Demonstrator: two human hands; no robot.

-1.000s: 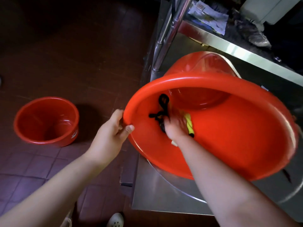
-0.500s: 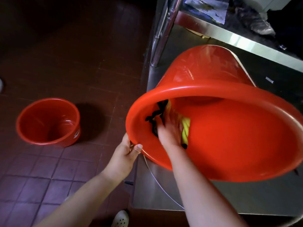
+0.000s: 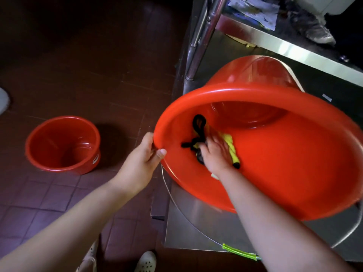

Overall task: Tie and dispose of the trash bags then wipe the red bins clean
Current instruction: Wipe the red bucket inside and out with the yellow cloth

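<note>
Fingers of the right hand [image 3: 215, 154] press a yellow cloth [image 3: 230, 147] with black cord loops against the smooth inner wall of a big red bin [image 3: 275, 163]; how they lie is blurred. The left hand [image 3: 140, 161] pinches the rounded rim, thumb inside, fingers behind. This glossy plastic bin is tipped on a steel shelf [image 3: 196, 222], mouth toward the camera. A smaller round bin [image 3: 62, 144] stands upright on the dark tile floor [image 3: 78, 65], well apart.
</note>
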